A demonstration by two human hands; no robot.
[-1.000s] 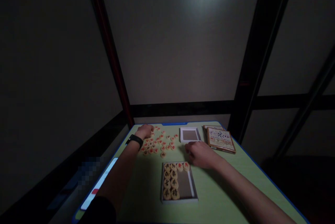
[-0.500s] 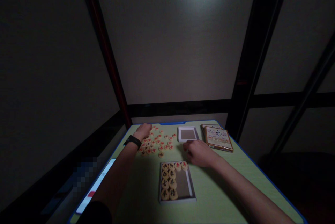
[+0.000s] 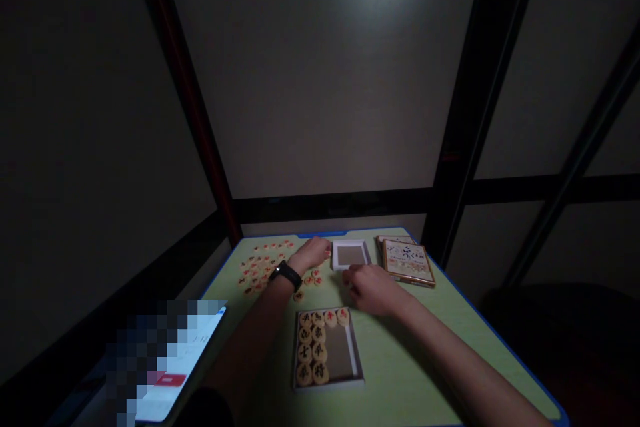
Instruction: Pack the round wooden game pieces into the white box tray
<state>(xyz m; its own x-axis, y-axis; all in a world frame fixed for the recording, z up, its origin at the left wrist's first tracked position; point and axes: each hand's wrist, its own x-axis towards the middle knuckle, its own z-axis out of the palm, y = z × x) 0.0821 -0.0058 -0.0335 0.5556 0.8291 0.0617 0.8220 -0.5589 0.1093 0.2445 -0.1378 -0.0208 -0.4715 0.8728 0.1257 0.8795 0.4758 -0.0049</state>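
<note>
My left hand [image 3: 311, 253] reaches over the loose Chinese chess pieces [image 3: 260, 267], round and pale with red or black characters. Its fingers are closed at one piece [image 3: 328, 254] beside the white tray. My right hand [image 3: 371, 288] hovers between that tray and the nearer box, fingers curled together; what they hold, if anything, is too dark to make out. Close in front of me, an open box [image 3: 341, 351] has two columns of black-lettered pieces [image 3: 313, 347] along its left side. Two red-lettered pieces [image 3: 337, 317] complete its top row; bare bottom shows below them.
A white-rimmed tray [image 3: 337, 256] lies at the back of the green table [image 3: 400, 360]. To its right, two flat printed boxes [image 3: 409, 262] overlap. A lit screen [image 3: 187, 360] rests at the left edge. Walls stand behind and to the left.
My left hand has moved right, from the far left of the loose pieces to the piece near the white tray. My right hand stays almost where it was. The view has shifted slightly.
</note>
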